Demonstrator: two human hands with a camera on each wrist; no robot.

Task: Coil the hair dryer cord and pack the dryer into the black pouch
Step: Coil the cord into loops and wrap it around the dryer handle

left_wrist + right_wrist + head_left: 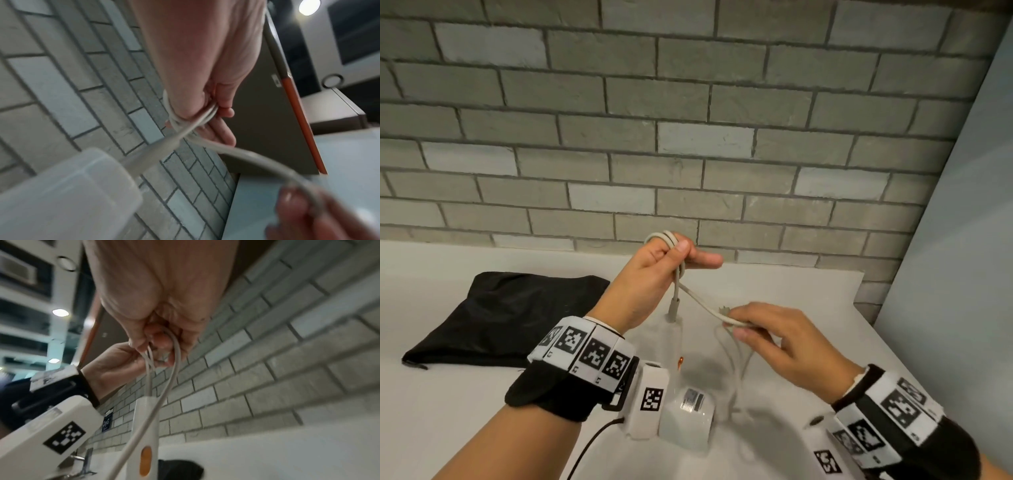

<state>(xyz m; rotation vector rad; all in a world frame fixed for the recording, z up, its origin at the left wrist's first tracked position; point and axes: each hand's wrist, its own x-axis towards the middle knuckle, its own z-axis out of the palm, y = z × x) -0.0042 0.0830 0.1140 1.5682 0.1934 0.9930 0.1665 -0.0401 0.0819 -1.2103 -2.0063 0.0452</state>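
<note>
Two hands on one cord (697, 298). Your left hand (654, 274) is raised above the tabletop (808, 308), its grip closed on several pale loops wound round the fingers. Your right hand (770, 339) pinches the free run of cord just beside it. The white hair dryer (681, 394) hangs below the left hand, near the tabletop. The black pouch (506, 315) lies flat at left, well apart.

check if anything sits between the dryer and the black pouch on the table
Nothing on the table blocks it. The black pouch lies flat to the dryer's left, with only the left hand and its wrist above that gap, holding the cord coils.
</note>
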